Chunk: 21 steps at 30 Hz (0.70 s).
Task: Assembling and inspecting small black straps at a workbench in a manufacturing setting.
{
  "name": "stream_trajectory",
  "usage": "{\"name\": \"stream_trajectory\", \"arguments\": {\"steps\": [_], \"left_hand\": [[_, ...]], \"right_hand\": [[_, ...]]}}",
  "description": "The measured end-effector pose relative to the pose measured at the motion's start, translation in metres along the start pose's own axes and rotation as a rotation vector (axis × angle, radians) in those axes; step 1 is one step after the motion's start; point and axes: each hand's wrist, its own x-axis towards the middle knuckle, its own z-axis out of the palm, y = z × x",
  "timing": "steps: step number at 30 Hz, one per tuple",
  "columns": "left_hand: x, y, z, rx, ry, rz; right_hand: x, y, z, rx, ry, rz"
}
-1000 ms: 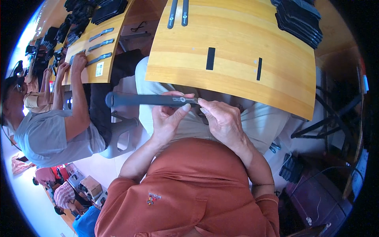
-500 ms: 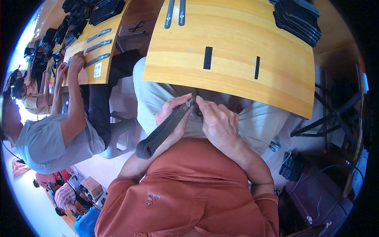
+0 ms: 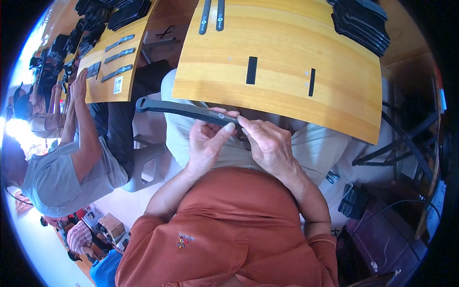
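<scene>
In front of my belly, below the table's near edge, I hold a long dark grey strap (image 3: 179,109) with a slot in its rounded far end. That end sticks out to the left. My left hand (image 3: 204,144) is closed on the strap near its right end, thumb lying along its lower edge. There my right hand (image 3: 270,143) pinches the tip, which its fingers partly hide. Two similar straps, a left one (image 3: 204,20) and a right one (image 3: 220,18), lie at the table's far left. Nearer, on the wood, are a wider black strip (image 3: 251,70) and a narrower black strip (image 3: 311,82).
The wooden table (image 3: 282,38) spans the space ahead, with stacked black pieces (image 3: 361,28) at its far right corner. To the left, a person in a grey shirt (image 3: 62,172) sits at another table (image 3: 114,91) bearing straps. A black metal frame (image 3: 401,143) stands right.
The strap has swung from pointing down-left toward my body to pointing left. My left hand has turned, bringing its thumb into view. The neighbouring person's hands have shifted, uncovering a dark piece on their table.
</scene>
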Motion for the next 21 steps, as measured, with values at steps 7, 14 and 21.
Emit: {"name": "stream_trajectory", "arguments": {"steps": [7, 14, 21], "left_hand": [[-0.003, 0.017, -0.004, 0.373, -0.087, -0.105], [0.001, 0.039, -0.013, 0.602, -0.348, -0.275], [0.006, 0.047, -0.014, 0.425, -0.431, -0.351]], "right_hand": [[0.005, -0.001, -0.025, -0.054, -0.183, -0.036], [0.016, -0.006, -0.055, -0.258, -0.438, -0.247], [0.020, -0.001, -0.055, -0.020, -0.475, -0.166]]}}
